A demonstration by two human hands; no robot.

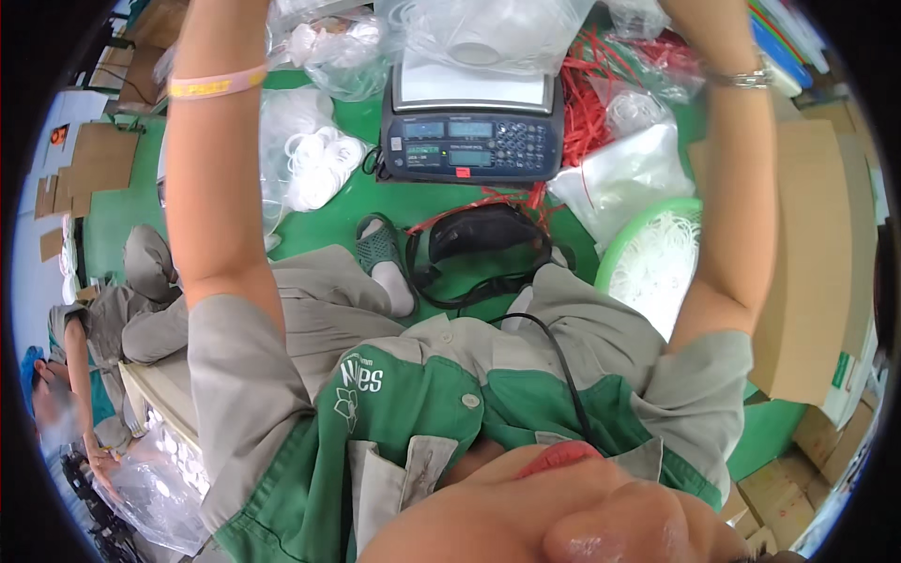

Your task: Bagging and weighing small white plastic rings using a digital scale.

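Note:
Both my arms reach up to the top edge of the picture. My left hand [225, 33] shows only its base above a pink wristband [216, 84]; the fingers are cut off. My right hand [699, 28] is likewise cut off above a metal watch [743, 79]. Between the arms stands a dark blue counting scale [472, 141] with a clear plastic bag [488, 33] of white rings on its plate. Whether either hand touches the bag is hidden.
Loose white rings [319, 164] in bags lie left of the scale, red ties [591, 94] to its right. A green basin [610, 258] of white rings, a black pouch [479, 235], my sandalled foot [380, 246], cardboard boxes [817, 263]. Another person [80, 366] sits at far left.

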